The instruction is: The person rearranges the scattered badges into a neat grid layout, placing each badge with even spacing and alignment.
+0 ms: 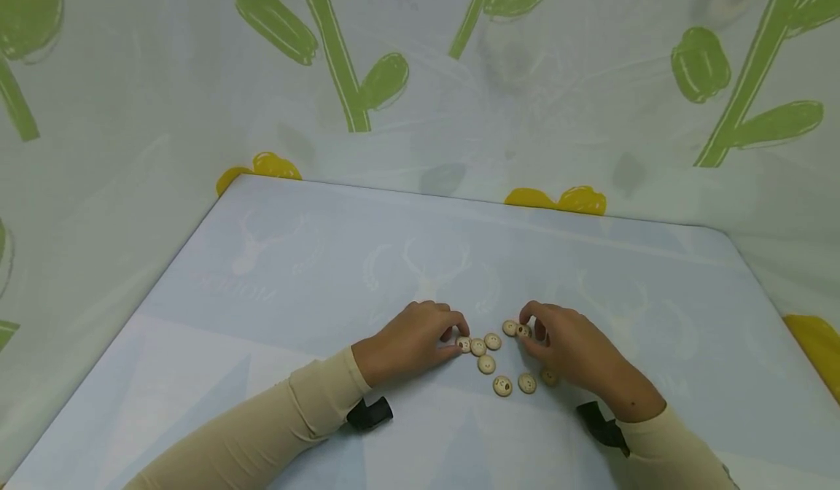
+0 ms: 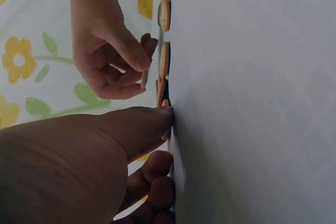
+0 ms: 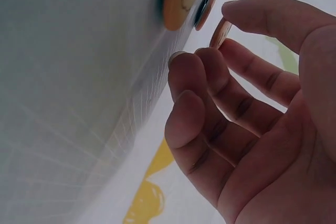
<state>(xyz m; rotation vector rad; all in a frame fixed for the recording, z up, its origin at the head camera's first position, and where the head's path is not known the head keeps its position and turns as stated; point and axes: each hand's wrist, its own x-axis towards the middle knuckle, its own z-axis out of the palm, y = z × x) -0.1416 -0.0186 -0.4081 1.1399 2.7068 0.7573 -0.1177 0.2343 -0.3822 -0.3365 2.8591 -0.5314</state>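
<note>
My left hand (image 1: pixel 410 344) rests low over the table and pinches a small round pale wooden disc (image 1: pixel 464 344) with a face on it, between thumb and forefinger. That disc lies against a second wooden disc (image 1: pixel 478 347). To the right, my right hand (image 1: pixel 577 348) holds another face disc (image 1: pixel 523 330) by its edges, beside a disc (image 1: pixel 510 327) on the table. In the right wrist view the held disc (image 3: pixel 221 33) is tilted, off the table, between thumb and forefinger. The right hand's other fingers are curled inward. Part of one disc (image 1: pixel 550 378) is hidden beneath this hand.
More discs lie between the hands: one above (image 1: pixel 493 341), one in the middle (image 1: pixel 486 364), and two nearer me, a disc (image 1: pixel 502 386) and its neighbour (image 1: pixel 527 383). A pale blue cloth with deer prints covers the table (image 1: pixel 295 257). A leaf-patterned curtain (image 1: pixel 433 111) stands behind.
</note>
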